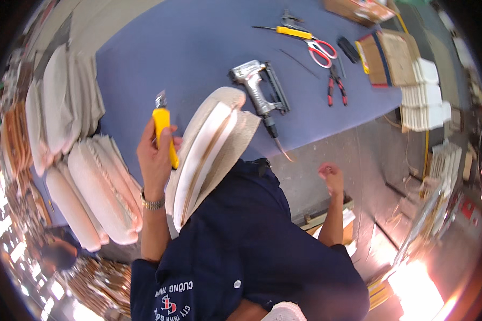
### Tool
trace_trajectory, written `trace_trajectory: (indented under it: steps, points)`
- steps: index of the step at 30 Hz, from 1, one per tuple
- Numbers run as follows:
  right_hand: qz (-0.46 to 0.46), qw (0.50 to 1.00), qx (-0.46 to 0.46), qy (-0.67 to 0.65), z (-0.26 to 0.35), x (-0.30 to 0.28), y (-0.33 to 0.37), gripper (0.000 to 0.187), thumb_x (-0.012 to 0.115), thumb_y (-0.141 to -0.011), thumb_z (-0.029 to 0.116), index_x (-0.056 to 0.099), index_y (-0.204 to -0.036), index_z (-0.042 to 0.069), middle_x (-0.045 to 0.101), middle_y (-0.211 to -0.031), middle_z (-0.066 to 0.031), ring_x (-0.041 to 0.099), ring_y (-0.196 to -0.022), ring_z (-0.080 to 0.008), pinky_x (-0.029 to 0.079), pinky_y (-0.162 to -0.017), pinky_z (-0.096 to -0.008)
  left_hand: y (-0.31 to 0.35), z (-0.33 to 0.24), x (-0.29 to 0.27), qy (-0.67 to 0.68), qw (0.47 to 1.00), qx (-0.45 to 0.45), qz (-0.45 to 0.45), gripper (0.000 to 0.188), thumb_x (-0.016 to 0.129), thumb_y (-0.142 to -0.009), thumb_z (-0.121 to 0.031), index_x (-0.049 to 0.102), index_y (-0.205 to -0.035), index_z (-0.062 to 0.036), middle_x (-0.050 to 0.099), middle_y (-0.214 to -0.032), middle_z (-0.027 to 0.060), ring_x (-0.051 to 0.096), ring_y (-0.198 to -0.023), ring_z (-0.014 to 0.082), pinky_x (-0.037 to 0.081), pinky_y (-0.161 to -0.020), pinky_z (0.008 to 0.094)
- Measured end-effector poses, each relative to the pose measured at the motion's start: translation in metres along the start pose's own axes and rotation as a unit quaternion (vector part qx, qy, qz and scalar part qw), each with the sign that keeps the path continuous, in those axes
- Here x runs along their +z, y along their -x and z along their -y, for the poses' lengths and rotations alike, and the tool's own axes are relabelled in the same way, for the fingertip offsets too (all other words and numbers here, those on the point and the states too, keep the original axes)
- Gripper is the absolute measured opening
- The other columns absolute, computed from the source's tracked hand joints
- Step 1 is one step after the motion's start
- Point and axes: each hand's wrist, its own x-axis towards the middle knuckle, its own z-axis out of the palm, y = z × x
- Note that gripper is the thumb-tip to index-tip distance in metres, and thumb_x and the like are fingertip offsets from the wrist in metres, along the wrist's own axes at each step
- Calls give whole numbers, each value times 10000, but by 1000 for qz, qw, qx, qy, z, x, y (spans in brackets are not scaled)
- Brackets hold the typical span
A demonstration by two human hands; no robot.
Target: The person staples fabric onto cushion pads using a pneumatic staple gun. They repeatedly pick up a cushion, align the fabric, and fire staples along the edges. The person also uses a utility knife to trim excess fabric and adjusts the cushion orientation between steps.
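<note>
My left hand is closed around a yellow utility knife, its metal tip pointing away from me over the table. Right beside that hand, a padded seat piece stands tilted on edge against my front. Its layers show white padding, a thin brown board and beige fabric, with a fabric flap hanging loose on the right. My right hand is held out to the right, past the table edge and above the floor. Its fingers are curled in; whether anything is in them is hidden.
On the blue-grey table lie a staple gun with a hose, red-handled scissors, red-black pliers and a yellow-handled tool. Beige upholstered pads are stacked at left. A cardboard box and white pieces stand at right.
</note>
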Motion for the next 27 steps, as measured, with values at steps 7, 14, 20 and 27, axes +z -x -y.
trace_trajectory:
  steps: [7, 14, 20, 27]
  points:
    - [32, 958, -284, 2, 220, 92, 33, 541, 578, -1059, 268, 445, -1504, -11, 550, -1456, -184, 625, -1222, -262, 506, -1042, -395, 15, -3, 24, -181, 962, 204, -25, 369, 647, -1011, -136, 594, -1344, 12, 705, -1164, 138, 697, -1011, 242, 549, -899, 373]
    - [382, 881, -271, -70, 256, 246, 102, 687, 495, -1062, 495, 445, -1455, -67, 550, -1452, -268, 607, -1244, -313, 484, -1074, -425, 52, -5, 111, -142, 953, 213, 164, 453, 712, -899, -181, 626, -1324, -47, 629, -1337, 140, 596, -1243, 326, 485, -1048, 423]
    - [140, 951, -273, 35, 269, 188, 7, 446, 596, -1055, 419, 621, -1194, -5, 675, -948, -118, 640, -761, -191, 542, -716, -336, 88, 60, 7, -19, 977, 138, -164, 497, 707, -960, -332, 616, -1395, -109, 596, -1442, 149, 563, -1320, 331, 436, -1116, 457]
    - [102, 854, -273, 431, 288, 148, -129, 506, 645, -1019, 428, 646, -1210, -40, 684, -1045, -164, 662, -914, -178, 519, -768, -300, 212, 223, -62, 143, 862, -340, -349, 631, 625, -1016, -503, 588, -1420, -19, 723, -1158, 160, 684, -1058, 153, 588, -858, 370]
